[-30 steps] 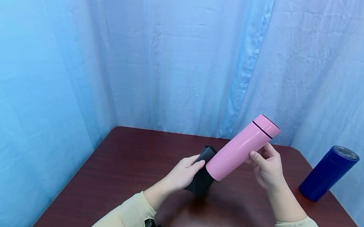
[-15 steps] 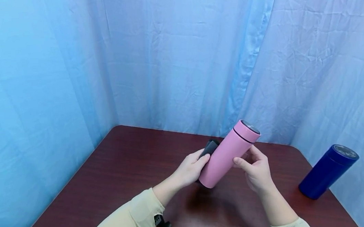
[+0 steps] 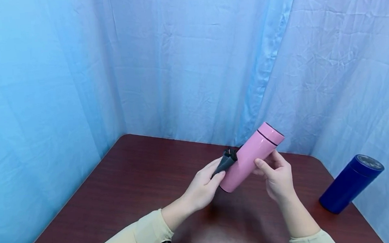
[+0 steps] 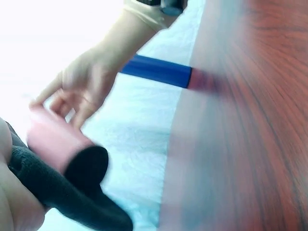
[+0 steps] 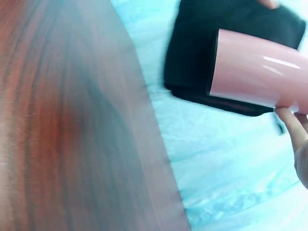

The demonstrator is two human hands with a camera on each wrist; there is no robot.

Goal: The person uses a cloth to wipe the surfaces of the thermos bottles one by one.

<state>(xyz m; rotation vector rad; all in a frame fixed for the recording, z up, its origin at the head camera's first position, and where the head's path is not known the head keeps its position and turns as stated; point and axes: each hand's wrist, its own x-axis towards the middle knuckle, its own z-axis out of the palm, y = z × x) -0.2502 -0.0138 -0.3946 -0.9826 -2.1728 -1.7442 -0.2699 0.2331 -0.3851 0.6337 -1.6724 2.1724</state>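
My right hand grips a pink thermos bottle by its side, thumb on the near face. It is tilted above the table, its lid up to the right and its black base down to the left. My left hand pinches a folded black cloth against the bottle's left side, thumb in front. In the right wrist view the black cloth spreads flat behind the pink bottle. Seen from the left wrist, the cloth hangs below the black bottle base.
A blue thermos bottle stands near the right edge of the dark red wooden table. Pale blue curtains surround the table at the back and both sides.
The pink bottle has swung left and steeper, then tipped back right and up a little. The black cloth now lies along its left side rather than under its base. The blue bottle has stayed put.
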